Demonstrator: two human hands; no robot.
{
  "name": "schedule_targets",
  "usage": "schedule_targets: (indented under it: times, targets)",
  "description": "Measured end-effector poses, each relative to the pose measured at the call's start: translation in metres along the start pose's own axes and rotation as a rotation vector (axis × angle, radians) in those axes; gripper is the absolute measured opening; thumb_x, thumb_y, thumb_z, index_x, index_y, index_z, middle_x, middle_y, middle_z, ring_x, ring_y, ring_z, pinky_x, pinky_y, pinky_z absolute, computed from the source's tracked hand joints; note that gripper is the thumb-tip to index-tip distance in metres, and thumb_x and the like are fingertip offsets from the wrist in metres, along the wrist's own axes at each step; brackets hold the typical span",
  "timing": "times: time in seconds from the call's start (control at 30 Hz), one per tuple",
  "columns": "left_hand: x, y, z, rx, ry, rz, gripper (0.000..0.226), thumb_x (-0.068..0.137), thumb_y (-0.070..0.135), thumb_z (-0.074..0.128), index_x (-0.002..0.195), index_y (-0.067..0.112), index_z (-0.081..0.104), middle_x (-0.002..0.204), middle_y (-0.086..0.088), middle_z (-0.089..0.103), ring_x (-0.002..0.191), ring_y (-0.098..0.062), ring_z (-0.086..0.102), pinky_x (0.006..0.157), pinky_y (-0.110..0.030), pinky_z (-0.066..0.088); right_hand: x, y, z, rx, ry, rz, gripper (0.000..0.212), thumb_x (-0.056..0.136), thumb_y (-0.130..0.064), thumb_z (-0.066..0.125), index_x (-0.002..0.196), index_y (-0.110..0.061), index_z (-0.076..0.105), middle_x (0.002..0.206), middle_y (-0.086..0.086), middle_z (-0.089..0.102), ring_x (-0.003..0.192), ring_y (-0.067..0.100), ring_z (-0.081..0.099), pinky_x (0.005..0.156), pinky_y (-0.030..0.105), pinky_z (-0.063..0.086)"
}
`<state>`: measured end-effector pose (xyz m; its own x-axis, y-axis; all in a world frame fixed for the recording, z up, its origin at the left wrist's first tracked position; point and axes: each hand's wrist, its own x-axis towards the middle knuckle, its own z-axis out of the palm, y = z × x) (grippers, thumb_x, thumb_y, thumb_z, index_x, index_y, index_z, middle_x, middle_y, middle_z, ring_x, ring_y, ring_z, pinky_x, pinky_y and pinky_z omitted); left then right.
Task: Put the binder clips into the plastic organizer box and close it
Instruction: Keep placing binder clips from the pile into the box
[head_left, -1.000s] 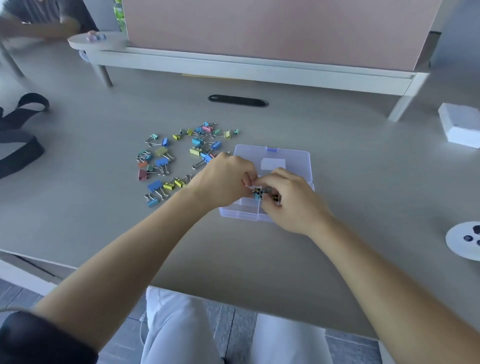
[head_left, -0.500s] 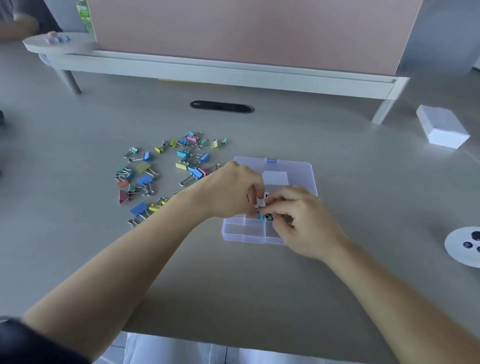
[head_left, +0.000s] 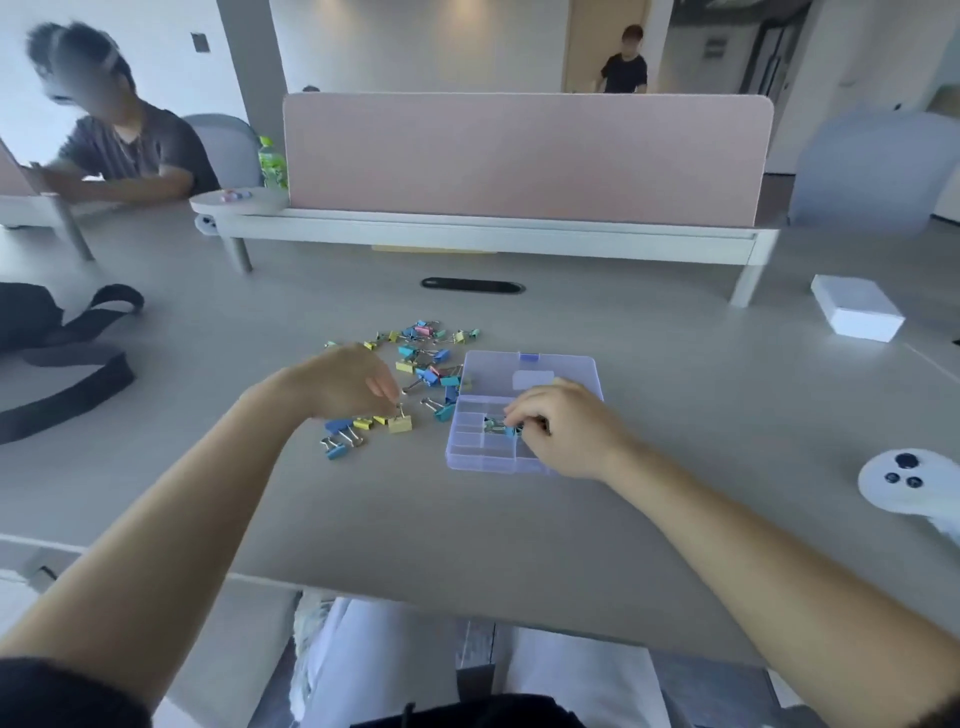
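Observation:
The clear plastic organizer box (head_left: 470, 457) lies open on the desk, its lid (head_left: 571, 369) folded back flat. My right hand (head_left: 566, 431) is over the box's compartments and pinches a blue binder clip (head_left: 511, 429) inside one of them. To the left, my left hand (head_left: 348, 379) pinches the wire handle of a yellow binder clip (head_left: 399, 423) that touches the desk. Several coloured binder clips (head_left: 426, 358) lie scattered left of the box.
A white box (head_left: 857, 314) sits at the far right and a white controller (head_left: 904, 480) at the right edge. A black strap (head_left: 67, 364) lies at the left. A pink divider (head_left: 524, 156) closes the desk's back. One person sits at the far left; another stands behind the divider.
My left hand has left the box and moved left to the loose clips, taking hold of a yellow one. My right hand stays in the box. The camera has tilted up.

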<state>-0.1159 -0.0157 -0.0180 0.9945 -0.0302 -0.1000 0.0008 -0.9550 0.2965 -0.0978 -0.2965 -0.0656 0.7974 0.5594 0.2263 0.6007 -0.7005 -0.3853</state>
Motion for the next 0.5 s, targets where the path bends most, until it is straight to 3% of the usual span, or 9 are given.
schedule_targets:
  times: [0.13,0.3,0.5]
  targets:
    - [0.007,-0.003,0.003,0.112,-0.1,-0.041,0.025,0.077,0.026,0.074,0.101,0.026,0.069,0.092,0.015,0.064,0.094,-0.011,0.062,0.086,-0.028,0.05,0.012,-0.014,-0.007,-0.067,-0.047,0.05,0.033,0.088,-0.012,0.041,0.089,-0.024,0.072,0.1,-0.013,0.068,0.101,0.015,0.054,0.082,0.032,0.049]
    - [0.021,-0.003,0.009,0.166,-0.104,-0.019,0.014,0.079,0.014,0.064,0.088,0.022,0.07,0.083,0.012,0.067,0.08,-0.011,0.064,0.072,-0.024,0.052,0.021,-0.015,0.006,-0.095,0.005,0.131,0.025,0.076,-0.015,0.035,0.07,-0.023,0.057,0.075,-0.011,0.062,0.079,0.015,0.055,0.066,0.042,0.055]
    - [0.046,0.004,0.012,0.17,-0.125,0.01,0.02,0.076,0.012,0.062,0.091,0.018,0.074,0.091,0.001,0.073,0.087,-0.019,0.068,0.075,-0.031,0.055,0.019,-0.017,0.008,0.023,0.056,0.168,0.027,0.083,-0.008,0.041,0.074,-0.019,0.064,0.081,-0.008,0.067,0.076,0.013,0.057,0.059,0.034,0.048]
